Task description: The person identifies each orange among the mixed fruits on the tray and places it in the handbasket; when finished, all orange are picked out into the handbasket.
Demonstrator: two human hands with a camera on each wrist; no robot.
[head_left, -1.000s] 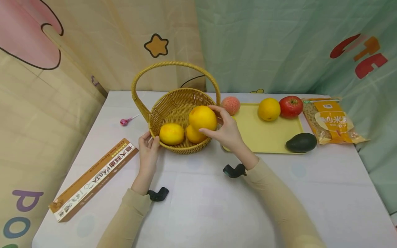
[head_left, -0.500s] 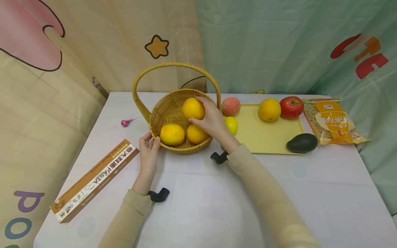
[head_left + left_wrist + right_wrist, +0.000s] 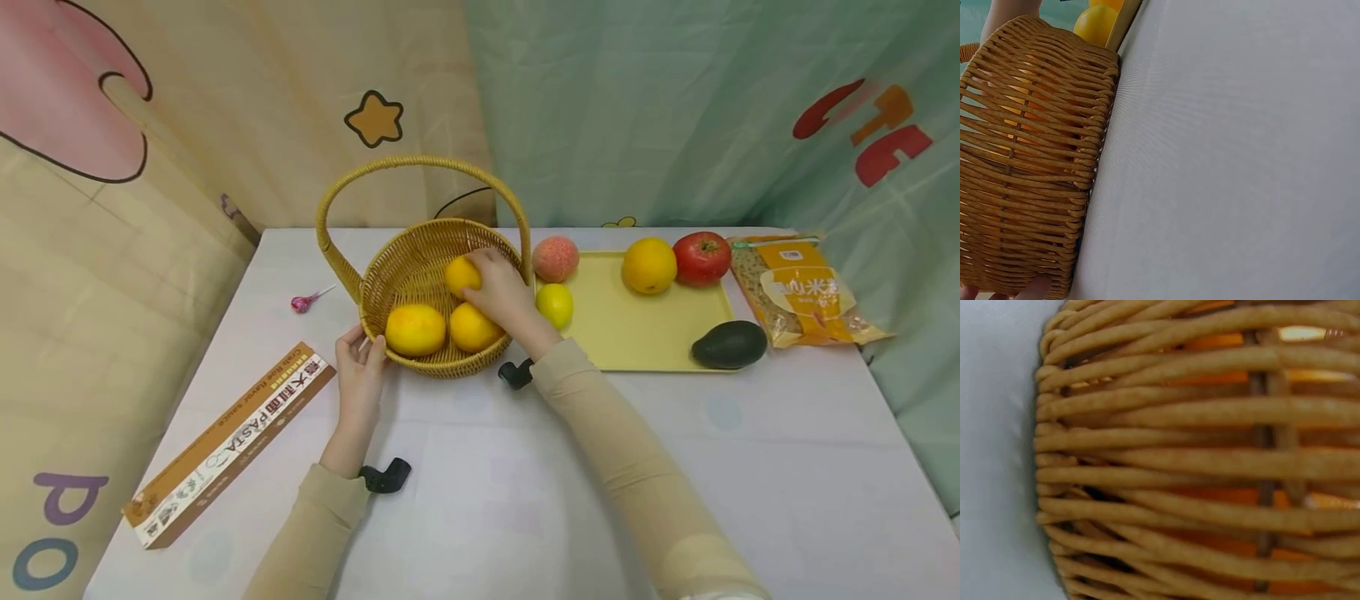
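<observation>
A woven wicker basket (image 3: 397, 258) with a tall arched handle stands at the back of the table. My left hand (image 3: 358, 375) pinches its near left rim, thumb over the edge; in the left wrist view fingertips (image 3: 1034, 289) show against the wicker wall. Inside the basket, my right hand (image 3: 501, 290) grips an orange (image 3: 461, 277), with its palm covering part of the fruit. Below that hand rests another orange (image 3: 474, 328), and to its left an oval yellow-orange fruit (image 3: 416, 330). Woven wall (image 3: 1197, 459) fills most of the right wrist view, orange colour showing through.
Right of the basket, a yellow tray (image 3: 630, 337) bears an orange (image 3: 649, 265), a red apple (image 3: 702, 259), a lemon (image 3: 555, 307) and an avocado (image 3: 729, 345). A pink peach (image 3: 555, 258), grain bag (image 3: 806, 292), lollipop (image 3: 302, 303) and pasta box (image 3: 228, 446) lie around.
My right hand has carried the orange left from above the basket's right side and lowered it inside, uncovering the lemon. The left hand keeps its hold on the rim.
</observation>
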